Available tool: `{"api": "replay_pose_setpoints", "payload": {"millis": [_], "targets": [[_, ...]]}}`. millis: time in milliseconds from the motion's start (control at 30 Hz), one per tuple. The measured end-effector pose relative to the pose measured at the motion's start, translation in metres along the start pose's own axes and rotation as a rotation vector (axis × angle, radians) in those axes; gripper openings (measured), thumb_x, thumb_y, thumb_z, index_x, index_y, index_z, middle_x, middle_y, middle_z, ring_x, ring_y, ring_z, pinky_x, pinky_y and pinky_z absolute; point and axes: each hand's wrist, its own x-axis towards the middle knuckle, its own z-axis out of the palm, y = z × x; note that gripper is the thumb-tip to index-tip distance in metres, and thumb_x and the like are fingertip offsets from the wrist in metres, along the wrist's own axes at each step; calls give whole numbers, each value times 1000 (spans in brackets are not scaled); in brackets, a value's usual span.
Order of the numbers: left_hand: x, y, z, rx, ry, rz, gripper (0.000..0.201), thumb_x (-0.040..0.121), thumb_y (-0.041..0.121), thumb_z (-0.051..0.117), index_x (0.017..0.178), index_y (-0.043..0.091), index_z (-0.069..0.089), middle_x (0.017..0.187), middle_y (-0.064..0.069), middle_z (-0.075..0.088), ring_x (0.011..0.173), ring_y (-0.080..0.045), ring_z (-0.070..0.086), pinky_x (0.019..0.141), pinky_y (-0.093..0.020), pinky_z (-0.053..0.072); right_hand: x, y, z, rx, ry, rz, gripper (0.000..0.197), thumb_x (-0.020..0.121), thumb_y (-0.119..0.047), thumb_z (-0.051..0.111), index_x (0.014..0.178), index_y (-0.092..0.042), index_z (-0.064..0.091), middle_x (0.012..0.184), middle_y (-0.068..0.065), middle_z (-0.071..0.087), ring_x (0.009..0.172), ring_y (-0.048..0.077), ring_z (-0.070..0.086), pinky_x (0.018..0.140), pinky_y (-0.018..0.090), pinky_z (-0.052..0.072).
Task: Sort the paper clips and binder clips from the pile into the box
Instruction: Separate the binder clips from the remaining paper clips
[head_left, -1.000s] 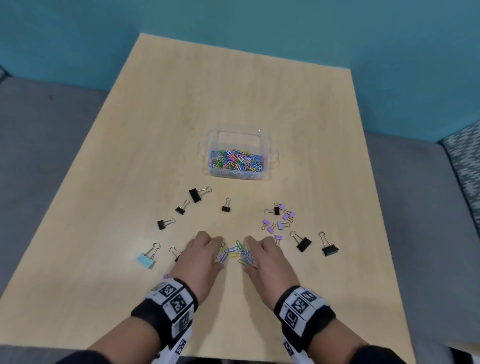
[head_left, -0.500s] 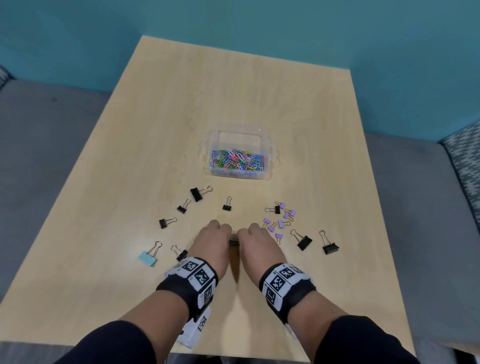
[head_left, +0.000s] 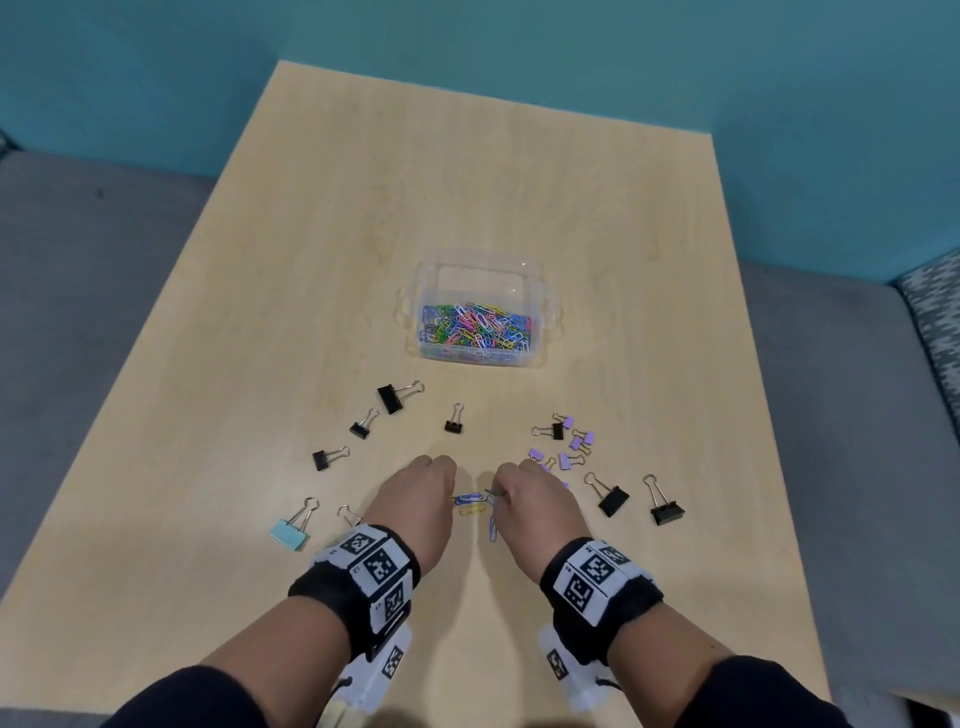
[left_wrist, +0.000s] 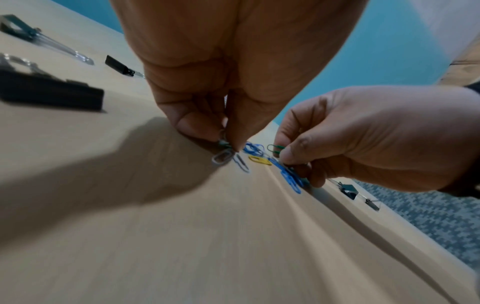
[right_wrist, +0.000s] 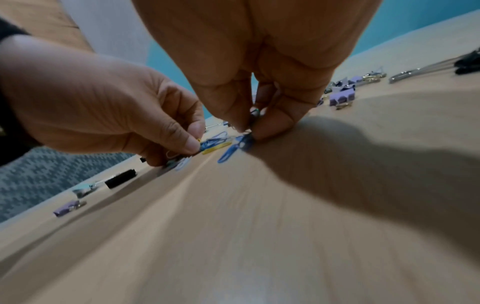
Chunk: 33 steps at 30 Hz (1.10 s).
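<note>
A few loose paper clips (head_left: 470, 503), blue and yellow, lie on the table between my two hands. My left hand (head_left: 451, 498) has its fingers curled and pinches some clips against the tabletop; the left wrist view shows a pale clip (left_wrist: 222, 159) under its fingertips. My right hand (head_left: 494, 501) pinches a green clip (left_wrist: 276, 148) and blue clips (right_wrist: 244, 140) in the same way. The clear plastic box (head_left: 537, 332), farther back at centre, holds many coloured paper clips. Binder clips lie scattered on both sides of my hands.
Black binder clips (head_left: 397, 397) and a light blue one (head_left: 290, 532) lie to the left. Small purple binder clips (head_left: 571, 449) and two black ones (head_left: 612, 500) lie to the right. The wooden table (head_left: 467, 182) stretches bare behind the box, with grey seating around it.
A second ago both hands lay flat and open over the paper clips. They drew together, curled their fingers, and now pinch clips a little apart from each other.
</note>
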Motion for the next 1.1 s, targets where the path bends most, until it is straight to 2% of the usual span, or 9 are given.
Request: {"api": "replay_pose_setpoints", "payload": {"millis": [200, 333, 467, 600, 667, 767, 900, 967, 1100], "targets": [[8, -7, -23, -423, -13, -146, 12, 77, 12, 60, 70, 19, 53, 65, 5, 58, 59, -16, 55, 55, -27, 44, 6, 5, -20, 304, 13, 70, 13, 80, -9, 54, 76, -19, 61, 72, -4, 60, 64, 16, 55, 57, 29, 44], [50, -3, -69, -599, 90, -136, 17, 75, 8, 68, 66, 15, 55, 54, 1, 55, 46, -18, 53, 52, -32, 48, 47, -1, -61, 500, 132, 123, 15, 75, -10, 59, 67, -22, 61, 53, -10, 57, 50, 16, 55, 51, 27, 45], [104, 13, -114, -540, 250, -59, 15, 73, 10, 69, 67, 15, 57, 62, 0, 59, 65, -28, 63, 68, -44, 56, 108, -21, -109, 329, 272, 36, 12, 79, -9, 56, 76, -18, 63, 70, -2, 63, 70, 26, 63, 65, 34, 52], [124, 27, -127, -500, 275, -29, 9, 76, 16, 70, 78, 15, 61, 74, -2, 64, 75, -27, 65, 73, -41, 55, 135, -38, -125, 228, 233, 54, 15, 82, -21, 64, 96, -15, 66, 90, 2, 66, 84, 23, 62, 74, 30, 50], [115, 21, -124, -408, 292, -26, 11, 78, 19, 69, 87, 16, 62, 81, -2, 65, 78, -25, 64, 74, -35, 52, 125, -34, -121, 188, 241, 49, 23, 85, -24, 62, 106, -14, 64, 99, 6, 66, 90, 26, 60, 81, 35, 50], [78, 3, -104, -297, 281, -8, 12, 80, 18, 64, 91, 17, 65, 84, -2, 65, 79, -24, 62, 69, -27, 44, 82, -18, -97, 167, 244, -20, 22, 87, -17, 54, 106, -15, 66, 102, 6, 65, 92, 25, 60, 80, 30, 46], [4, -18, -52, -80, -91, 14, 35, 79, 27, 64, 113, 24, 56, 95, 7, 50, 89, -18, 57, 72, -27, 40, 5, 7, -45, 83, -114, -12, 38, 84, -22, 56, 122, -23, 55, 108, -2, 57, 96, 19, 58, 82, 30, 45], [-22, -26, -31, -21, -181, 20, 51, 79, 30, 65, 126, 28, 44, 103, 9, 42, 91, -17, 54, 76, -28, 41, -21, 19, -25, -10, -180, -32, 49, 84, -22, 56, 132, -26, 44, 117, -2, 48, 104, 20, 52, 86, 29, 42], [-31, -27, -8, -11, -82, 79, 54, 82, 24, 64, 130, 26, 40, 114, 3, 42, 97, -19, 53, 80, -29, 44, -30, 25, -4, -113, -92, -125, 53, 86, -22, 58, 135, -25, 38, 119, -1, 41, 108, 21, 39, 90, 26, 37]]}}
